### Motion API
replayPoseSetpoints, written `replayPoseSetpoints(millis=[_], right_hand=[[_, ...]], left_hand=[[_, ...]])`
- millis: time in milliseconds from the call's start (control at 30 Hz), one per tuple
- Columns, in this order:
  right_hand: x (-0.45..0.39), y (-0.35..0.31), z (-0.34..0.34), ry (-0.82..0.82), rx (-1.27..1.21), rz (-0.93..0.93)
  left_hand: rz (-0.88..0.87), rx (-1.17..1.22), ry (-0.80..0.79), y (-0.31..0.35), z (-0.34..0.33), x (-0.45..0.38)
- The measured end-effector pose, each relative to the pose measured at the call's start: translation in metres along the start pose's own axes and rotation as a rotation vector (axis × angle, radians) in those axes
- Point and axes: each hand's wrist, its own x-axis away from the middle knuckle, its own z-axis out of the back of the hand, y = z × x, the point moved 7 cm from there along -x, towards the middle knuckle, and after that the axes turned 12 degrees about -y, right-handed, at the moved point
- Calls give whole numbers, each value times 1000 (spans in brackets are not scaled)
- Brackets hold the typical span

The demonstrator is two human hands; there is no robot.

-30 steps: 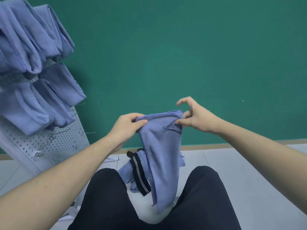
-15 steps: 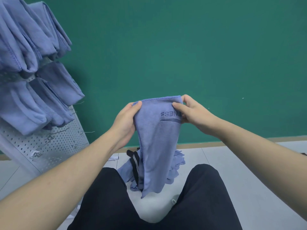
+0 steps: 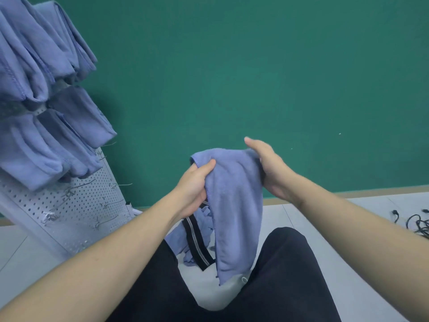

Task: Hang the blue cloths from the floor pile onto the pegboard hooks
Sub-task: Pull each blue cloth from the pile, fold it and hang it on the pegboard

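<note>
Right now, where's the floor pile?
Head view, lower centre: the pile lies on the floor between the knees, behind the held cloth, right of the pegboard.

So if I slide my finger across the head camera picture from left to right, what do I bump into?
Hung blue cloths → pegboard → left hand → held blue cloth → right hand → black cables on the floor.

Cloth in your hands: a blue cloth (image 3: 234, 205) hangs folded between your knees, clear of the floor (image 3: 348, 240).
Your left hand (image 3: 192, 187): grips the cloth's left edge, thumb on top.
Your right hand (image 3: 269, 168): holds its upper right fold.
Floor pile (image 3: 185, 238): blue cloths behind it, with a black striped band (image 3: 197, 240).
Pegboard (image 3: 76, 205): at the left edge, upper hooks bearing blue cloths (image 3: 34, 66), lower hooks (image 3: 69, 194) bare.
</note>
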Motion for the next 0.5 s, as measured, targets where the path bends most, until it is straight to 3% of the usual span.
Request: replayPoseSetpoints(millis=[267,500], right_hand=[[22,83,3,-142,12,-171],[23,62,-4,30,16,30]], left_hand=[[35,58,98,-1,21,-3],[25,4,81,-10,27,2]])
